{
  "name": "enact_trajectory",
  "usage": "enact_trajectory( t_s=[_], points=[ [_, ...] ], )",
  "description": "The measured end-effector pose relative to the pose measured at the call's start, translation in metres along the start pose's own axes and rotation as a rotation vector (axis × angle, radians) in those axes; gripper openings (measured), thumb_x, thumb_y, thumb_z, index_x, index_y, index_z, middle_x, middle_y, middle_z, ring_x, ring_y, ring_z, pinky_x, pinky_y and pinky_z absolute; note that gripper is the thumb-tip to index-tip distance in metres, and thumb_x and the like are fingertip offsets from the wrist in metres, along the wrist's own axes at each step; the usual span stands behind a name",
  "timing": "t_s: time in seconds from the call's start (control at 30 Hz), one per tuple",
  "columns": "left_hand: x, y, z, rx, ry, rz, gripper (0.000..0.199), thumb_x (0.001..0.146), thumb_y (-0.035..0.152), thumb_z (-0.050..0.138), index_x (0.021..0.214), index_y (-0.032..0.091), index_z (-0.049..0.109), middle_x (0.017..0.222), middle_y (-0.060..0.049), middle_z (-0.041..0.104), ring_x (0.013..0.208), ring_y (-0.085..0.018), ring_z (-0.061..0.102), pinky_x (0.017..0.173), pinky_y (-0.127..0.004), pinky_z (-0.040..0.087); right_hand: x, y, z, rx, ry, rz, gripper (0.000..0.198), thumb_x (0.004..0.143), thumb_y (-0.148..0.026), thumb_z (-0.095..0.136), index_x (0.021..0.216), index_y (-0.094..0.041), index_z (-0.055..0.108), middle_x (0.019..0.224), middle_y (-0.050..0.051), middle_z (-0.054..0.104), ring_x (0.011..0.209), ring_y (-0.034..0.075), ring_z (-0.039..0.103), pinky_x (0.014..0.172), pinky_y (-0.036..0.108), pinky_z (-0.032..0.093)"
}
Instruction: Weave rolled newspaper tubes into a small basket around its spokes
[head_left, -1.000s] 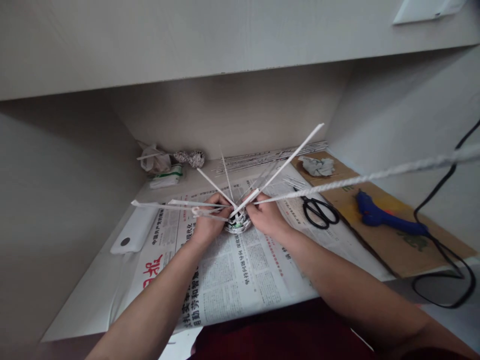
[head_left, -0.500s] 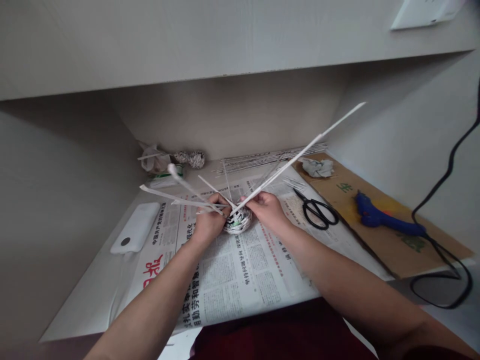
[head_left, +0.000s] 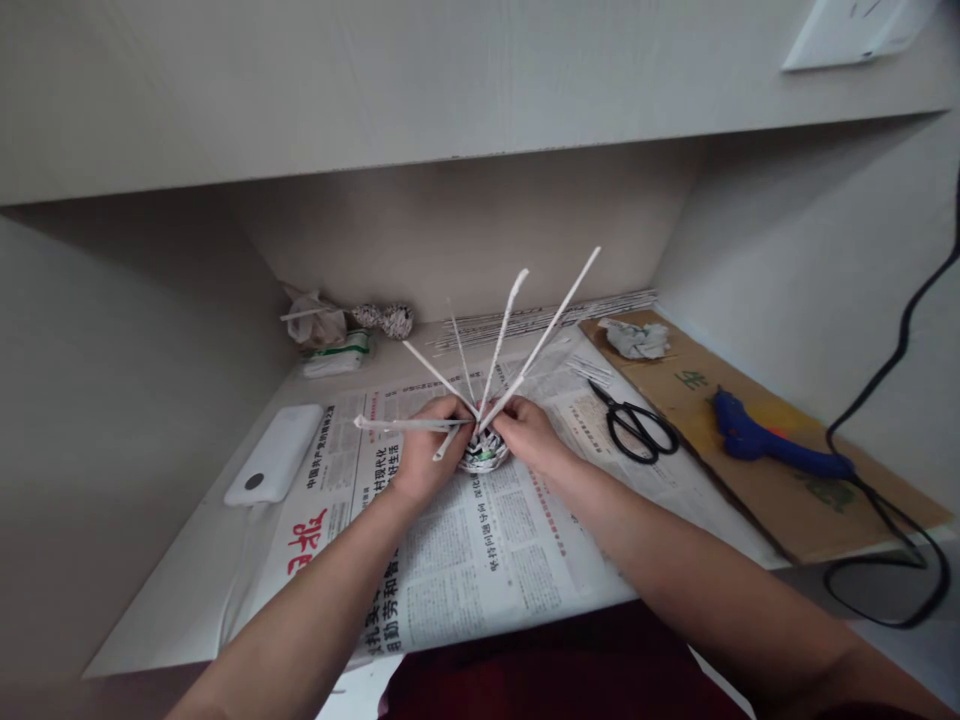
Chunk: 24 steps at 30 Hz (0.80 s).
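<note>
Between my hands sits a small round weave of rolled newspaper strips [head_left: 486, 455], black and white with a bit of green. Several white paper sticks [head_left: 501, 340] fan up and out from its top. My left hand [head_left: 435, 445] is closed around the left side of the weave and the sticks' bases, with some sticks jutting out leftward over its fingers. My right hand [head_left: 523, 428] pinches a long paper stick [head_left: 551, 330] at the weave's right side. The fingertips of both hands are partly hidden. Beneath lies a spread newspaper [head_left: 450, 560].
Black scissors [head_left: 636, 430] lie to the right. A blue glue gun [head_left: 772, 440] with a black cord rests on cardboard [head_left: 757, 500] beside crumpled paper [head_left: 636, 340]. A white power bank [head_left: 274, 455] is at left. Behind are paper rods [head_left: 540, 318] and a woven gourd shape [head_left: 384, 318].
The long stick in my right hand has swung more upright, and its tip is nearer the middle. Another stick now stands up from the weave. My left hand has closed further around the weave.
</note>
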<state>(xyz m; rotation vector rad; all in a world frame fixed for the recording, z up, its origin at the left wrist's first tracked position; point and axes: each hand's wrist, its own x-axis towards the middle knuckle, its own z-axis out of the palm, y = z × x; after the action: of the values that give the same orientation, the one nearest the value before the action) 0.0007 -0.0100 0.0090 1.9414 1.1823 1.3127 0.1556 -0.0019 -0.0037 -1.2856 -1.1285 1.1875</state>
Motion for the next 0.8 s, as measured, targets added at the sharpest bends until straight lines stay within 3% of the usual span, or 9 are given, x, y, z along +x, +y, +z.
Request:
enact_trajectory(
  t_s=[0.17,0.33,0.63,0.8],
  points=[
    [0.001,0.004,0.003,0.020,0.001,0.016,0.011,0.078,0.013,0.062,0.069,0.020,0.061,0.068,0.002,0.063,0.066,-0.013,0.058,0.066,-0.023,0.046,-0.002,-0.012,0.000,0.210,-0.066,0.060,0.021,0.058,-0.034,0.074,0.071,-0.019,0.069,0.062,-0.002,0.068,0.061,0.016,0.063,0.063,0.027,0.048],
    [0.003,0.008,0.005,0.082,0.013,-0.020,0.010,0.077,0.011,0.062,0.076,0.020,0.067,0.074,0.001,0.068,0.072,-0.015,0.063,0.071,-0.024,0.048,-0.001,-0.017,-0.002,0.262,-0.096,0.121,0.014,0.053,-0.027,0.073,0.063,-0.019,0.066,0.055,-0.004,0.065,0.056,0.013,0.059,0.056,0.024,0.045],
    [0.002,0.009,0.003,0.129,0.033,-0.052,0.008,0.076,0.013,0.062,0.072,0.020,0.065,0.071,0.002,0.067,0.071,-0.015,0.063,0.071,-0.025,0.048,-0.008,-0.016,0.001,0.241,0.024,0.058,0.012,0.055,-0.023,0.069,0.056,-0.020,0.057,0.052,-0.005,0.060,0.056,0.014,0.057,0.053,0.024,0.043],
    [0.006,0.005,0.001,0.104,0.026,-0.089,0.012,0.076,0.015,0.064,0.085,0.020,0.070,0.081,-0.001,0.072,0.075,-0.017,0.065,0.073,-0.027,0.049,-0.010,-0.015,0.003,0.222,0.018,-0.021,0.015,0.055,-0.022,0.073,0.064,-0.019,0.062,0.058,-0.006,0.062,0.060,0.014,0.058,0.058,0.025,0.046]
  ],
)
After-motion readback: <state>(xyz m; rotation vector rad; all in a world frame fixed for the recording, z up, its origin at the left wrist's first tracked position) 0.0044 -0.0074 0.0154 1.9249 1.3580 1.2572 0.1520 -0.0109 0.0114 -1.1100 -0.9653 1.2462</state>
